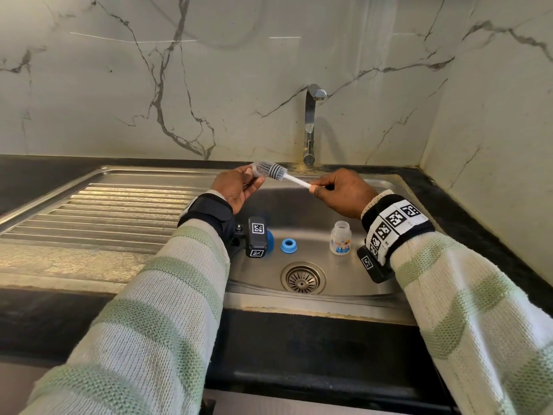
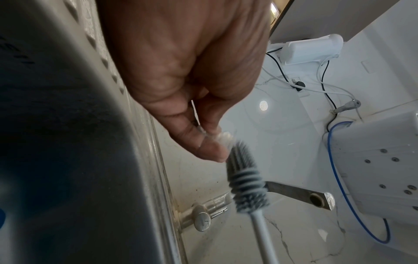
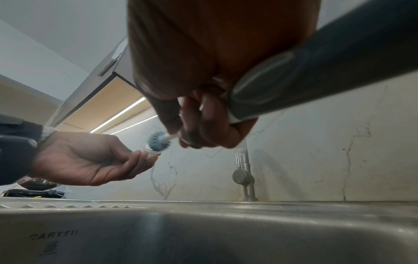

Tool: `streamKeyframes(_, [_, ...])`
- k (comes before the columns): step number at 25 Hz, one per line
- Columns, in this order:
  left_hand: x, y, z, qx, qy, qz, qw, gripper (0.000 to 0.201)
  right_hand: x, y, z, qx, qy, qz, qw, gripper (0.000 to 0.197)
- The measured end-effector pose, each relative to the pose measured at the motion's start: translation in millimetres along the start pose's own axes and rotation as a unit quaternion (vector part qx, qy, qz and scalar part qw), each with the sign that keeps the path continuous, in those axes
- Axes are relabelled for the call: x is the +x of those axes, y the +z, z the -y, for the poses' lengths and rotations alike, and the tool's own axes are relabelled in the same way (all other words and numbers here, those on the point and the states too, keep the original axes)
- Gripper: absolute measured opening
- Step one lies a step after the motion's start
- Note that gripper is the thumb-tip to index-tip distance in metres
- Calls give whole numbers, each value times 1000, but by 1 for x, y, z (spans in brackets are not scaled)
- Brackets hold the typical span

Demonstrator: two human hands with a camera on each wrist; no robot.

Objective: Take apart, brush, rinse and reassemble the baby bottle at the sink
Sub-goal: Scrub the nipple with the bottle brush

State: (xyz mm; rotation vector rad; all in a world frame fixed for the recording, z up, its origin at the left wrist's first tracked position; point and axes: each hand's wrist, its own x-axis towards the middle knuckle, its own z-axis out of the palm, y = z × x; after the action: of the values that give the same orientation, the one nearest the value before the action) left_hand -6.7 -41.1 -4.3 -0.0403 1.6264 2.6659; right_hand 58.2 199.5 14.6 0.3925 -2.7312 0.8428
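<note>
- Left hand point(image 1: 236, 187), centre of the head view above the sink point(image 1: 398, 187): pinching a small clear teat point(image 1: 254, 170) between thumb and fingertips, rim toward the brush.
- Right hand point(image 1: 341, 191), just right of centre: clenched round the white handle of the bottle brush point(image 1: 273, 172), grey ribbed head touching or just entering the teat; cannot tell how deep.
- Lower in the frame, on the basin floor: bottle body point(image 1: 340, 238) upright and open at the neck, blue collar ring point(image 1: 288, 245) lying flat to its left, a second blue part point(image 1: 270, 241) half hidden behind the left wrist camera, probably the cap.
- Drain point(image 1: 302, 278) below these parts; tap point(image 1: 311, 124) at upper centre, no water seen running.
- Teat likely soft, thin, very light, slippery once wet: best held by its thicker base flange, not the tip, with gentle pressure so as not to collapse it.
- Brush head flexible, handle stiff: grip near the handle end for leverage.
- Bottle body light plastic, easily tipped; best taken round the middle.
</note>
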Motion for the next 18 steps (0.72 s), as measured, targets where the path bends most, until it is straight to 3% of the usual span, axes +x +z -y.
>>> streamKeyframes(3, [0,2,1,20,-2,5,1000,28,2,-9,-10,-59,26,-37,997,30])
streamKeyframes(10, [-2,0,0,-14,-67,1,998,31,5,-2,-10,-82,20,-19,996,28])
streamKeyframes(18, [-1,0,6,64,39,-4,997,15,4,-1,-9,-64,0,-28,998,29])
